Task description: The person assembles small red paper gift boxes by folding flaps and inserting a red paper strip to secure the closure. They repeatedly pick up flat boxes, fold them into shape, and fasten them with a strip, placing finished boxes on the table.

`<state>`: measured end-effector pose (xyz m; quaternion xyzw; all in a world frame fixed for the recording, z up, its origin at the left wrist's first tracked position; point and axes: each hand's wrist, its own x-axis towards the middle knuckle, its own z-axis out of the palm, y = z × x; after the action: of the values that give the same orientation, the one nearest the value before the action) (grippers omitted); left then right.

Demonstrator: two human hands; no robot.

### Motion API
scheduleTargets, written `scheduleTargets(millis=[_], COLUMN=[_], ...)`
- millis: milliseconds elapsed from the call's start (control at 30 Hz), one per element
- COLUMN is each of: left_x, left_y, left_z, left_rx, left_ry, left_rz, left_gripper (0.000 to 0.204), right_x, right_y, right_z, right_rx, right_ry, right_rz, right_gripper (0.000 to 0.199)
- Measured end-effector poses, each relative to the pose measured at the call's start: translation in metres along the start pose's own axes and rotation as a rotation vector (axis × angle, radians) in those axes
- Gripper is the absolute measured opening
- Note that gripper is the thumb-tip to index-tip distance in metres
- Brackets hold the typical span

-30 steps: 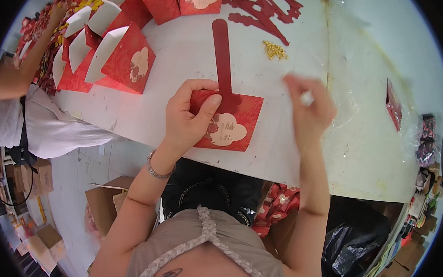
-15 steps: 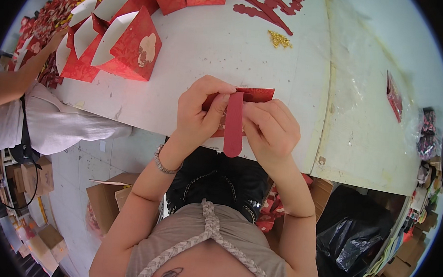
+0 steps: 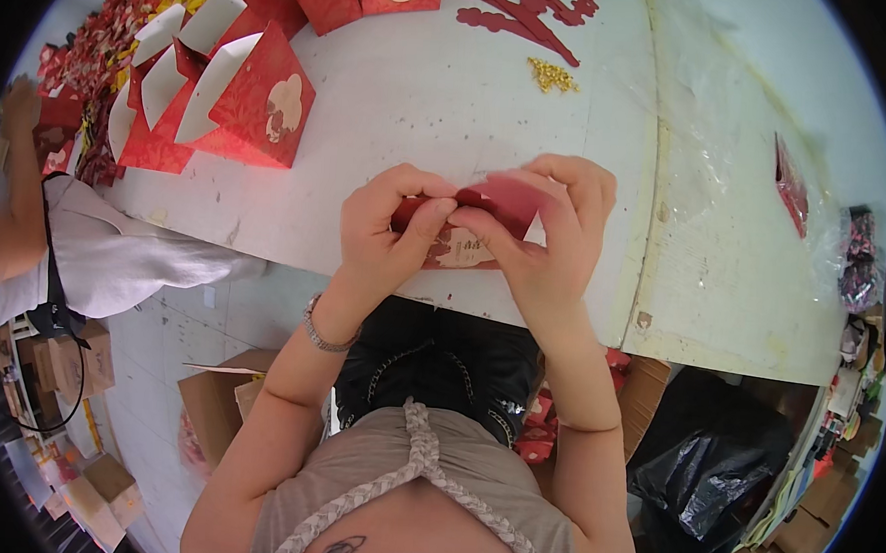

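A red paper box [image 3: 464, 253] with a pale printed patch is between my hands at the table's near edge. My left hand [image 3: 386, 218] is closed, thumb and fingers pinching the box's upper edge. My right hand [image 3: 561, 228] is closed on a dark red paper strip [image 3: 513, 192], which is blurred and curves over the far side of the box; its thumb presses close to my left thumb. Fingers hide the spot where strip and box meet.
Open red boxes [image 3: 257, 97] stand at the left of the white table [image 3: 392, 94]. More dark red strips [image 3: 522, 15] and a heap of small gold fasteners [image 3: 552, 76] lie at the back. At far left is another person's arm [image 3: 11, 194]. Below are a carton [image 3: 211, 405] and black plastic [image 3: 704, 450].
The strip, which hung down toward me, is now swung up to the far side by my right hand. My left hand keeps its pinch. The other person's arm has moved left.
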<state>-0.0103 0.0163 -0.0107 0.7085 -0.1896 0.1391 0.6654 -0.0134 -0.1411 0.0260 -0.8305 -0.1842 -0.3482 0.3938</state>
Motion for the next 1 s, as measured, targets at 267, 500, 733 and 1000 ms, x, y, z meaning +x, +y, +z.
scheduleTargets(millis=[267,500,733,1000], left_x=[0.036,0.072,0.086,0.039], left_y=[0.055,0.052,0.053,0.051], left_z=[-0.002,-0.025,-0.017,-0.017], left_rx=[0.573,0.511,0.679,0.216], left_ry=[-0.145,-0.577,-0.621,-0.245], left_rz=[0.184,0.034,0.032,-0.258], left_gripper=[0.017,0.036,0.031,0.013], right_x=[-0.001,-0.007,-0.006,-0.015], right_y=[0.030,0.031,0.032,0.029], right_z=[0.003,0.012,0.010,0.014], right_rx=[0.242,0.306,0.297,0.292], right_ry=[-0.162,-0.092,-0.073,0.024], right_rz=[-0.112,-0.150,-0.228,-0.218], right_gripper=[0.026,0.030,0.027,0.028])
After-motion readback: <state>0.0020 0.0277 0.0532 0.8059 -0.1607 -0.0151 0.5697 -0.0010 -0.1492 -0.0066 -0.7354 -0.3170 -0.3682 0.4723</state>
